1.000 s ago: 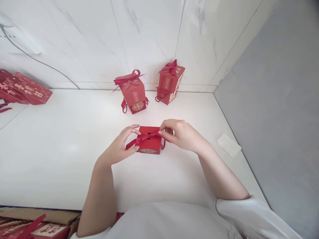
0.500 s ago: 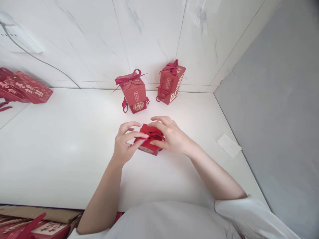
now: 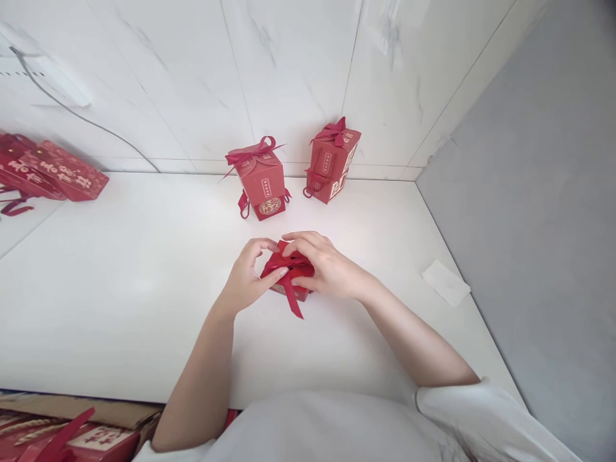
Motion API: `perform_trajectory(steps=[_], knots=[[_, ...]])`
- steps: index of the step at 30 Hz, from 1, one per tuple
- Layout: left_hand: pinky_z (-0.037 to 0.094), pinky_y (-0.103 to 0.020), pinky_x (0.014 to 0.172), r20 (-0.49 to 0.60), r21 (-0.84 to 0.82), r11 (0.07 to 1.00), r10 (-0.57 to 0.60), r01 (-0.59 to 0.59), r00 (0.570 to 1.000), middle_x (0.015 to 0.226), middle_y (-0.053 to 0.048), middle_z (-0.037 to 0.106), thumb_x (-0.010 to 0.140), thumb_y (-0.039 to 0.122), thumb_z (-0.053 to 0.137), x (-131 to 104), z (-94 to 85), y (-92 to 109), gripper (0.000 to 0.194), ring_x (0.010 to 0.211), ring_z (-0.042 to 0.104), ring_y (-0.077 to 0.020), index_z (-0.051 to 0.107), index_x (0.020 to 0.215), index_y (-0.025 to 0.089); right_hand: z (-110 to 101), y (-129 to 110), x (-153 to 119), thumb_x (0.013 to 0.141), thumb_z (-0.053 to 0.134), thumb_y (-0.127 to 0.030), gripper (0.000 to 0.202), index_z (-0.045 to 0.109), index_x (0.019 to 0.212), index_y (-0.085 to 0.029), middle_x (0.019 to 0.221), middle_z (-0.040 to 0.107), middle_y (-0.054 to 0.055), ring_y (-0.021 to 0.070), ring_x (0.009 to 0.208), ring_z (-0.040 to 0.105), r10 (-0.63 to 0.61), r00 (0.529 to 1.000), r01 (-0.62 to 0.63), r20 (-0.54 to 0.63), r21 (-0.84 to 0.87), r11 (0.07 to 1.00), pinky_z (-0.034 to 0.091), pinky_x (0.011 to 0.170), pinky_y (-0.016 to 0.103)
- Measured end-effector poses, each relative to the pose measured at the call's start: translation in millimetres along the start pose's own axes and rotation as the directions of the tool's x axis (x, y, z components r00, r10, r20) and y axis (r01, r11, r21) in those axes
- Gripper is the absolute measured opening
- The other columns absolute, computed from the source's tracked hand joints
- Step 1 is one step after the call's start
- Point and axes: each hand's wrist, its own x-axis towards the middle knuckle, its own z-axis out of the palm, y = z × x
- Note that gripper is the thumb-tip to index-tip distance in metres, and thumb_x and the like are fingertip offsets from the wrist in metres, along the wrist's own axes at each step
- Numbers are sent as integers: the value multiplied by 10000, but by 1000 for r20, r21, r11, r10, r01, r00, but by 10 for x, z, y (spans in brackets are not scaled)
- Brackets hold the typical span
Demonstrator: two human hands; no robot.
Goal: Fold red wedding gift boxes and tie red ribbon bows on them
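Observation:
A small red gift box (image 3: 301,295) with a gold pattern on its side sits on the white table between my hands. Over its top flaps runs a dark red ribbon (image 3: 292,300), one tail hanging down the front onto the table. My left hand (image 3: 250,276) grips the box from the left, thumb on the top by the ribbon and fingers curled at the back corner. From the right, my right hand (image 3: 330,266) curls its fingers and thumb around the box top and the ribbon there. Its fingertips partly cover the flaps.
Behind stand two stacks of red boxes tied with bows, a left stack (image 3: 262,183) and a right stack (image 3: 332,160). Red gift bags (image 3: 72,173) lie at far left, a white paper (image 3: 446,282) at right. An open carton (image 3: 96,410) with red items is at lower left.
The ribbon tail that was pinched in my left hand now hangs over the box front. My left thumb and fingers have spread and moved onto the box; my right hand has barely shifted.

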Motion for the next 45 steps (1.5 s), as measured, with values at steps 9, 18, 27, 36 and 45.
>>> perform_trajectory(steps=[9, 18, 27, 36, 45], knots=[[481, -391, 1040, 21, 0, 996, 93, -93, 995, 1262, -41, 565, 839, 199, 576, 7, -51, -60, 185, 1199, 554, -214, 673, 988, 252, 38, -70, -27, 889, 613, -188, 112, 685, 818, -233, 1407, 474, 56, 263, 1370, 365, -206, 971, 222, 119, -140, 965, 263, 1142, 540], [481, -410, 999, -78, 35, 999, 9, -6, 997, 1243, -48, 602, 858, 322, 600, 17, 1, -83, 123, 1137, 587, -231, 659, 819, 221, -180, -193, -118, 888, 570, -129, 144, 643, 791, -206, 770, 609, 9, 134, 679, 536, -119, 956, 148, 267, -89, 985, 402, 626, 261], [477, -380, 976, 9, -51, 999, -16, 16, 1000, 1262, -52, 572, 826, 337, 654, 7, 98, -15, 133, 1134, 580, -225, 617, 884, 224, -218, -223, -133, 859, 565, -74, 156, 651, 817, -198, 830, 692, -19, 113, 692, 597, -21, 906, 18, 422, 12, 1000, 410, 624, 241], [438, -395, 1030, 20, -81, 985, -148, 149, 989, 1279, -31, 563, 801, 397, 691, 25, 187, -64, 170, 1177, 561, -242, 673, 781, 229, -95, -302, -115, 874, 529, -72, 217, 659, 737, -178, 742, 691, 4, 138, 694, 603, -27, 916, 76, 400, -107, 991, 393, 608, 263], [445, -343, 1009, 37, -249, 951, -181, 185, 983, 1259, -39, 572, 922, 425, 506, 37, 201, -90, 288, 1173, 561, -218, 689, 830, 224, -465, -252, -213, 825, 622, -220, 101, 721, 837, -207, 816, 736, 3, 156, 733, 669, 243, 747, -334, 619, 34, 942, 441, 602, 246]])
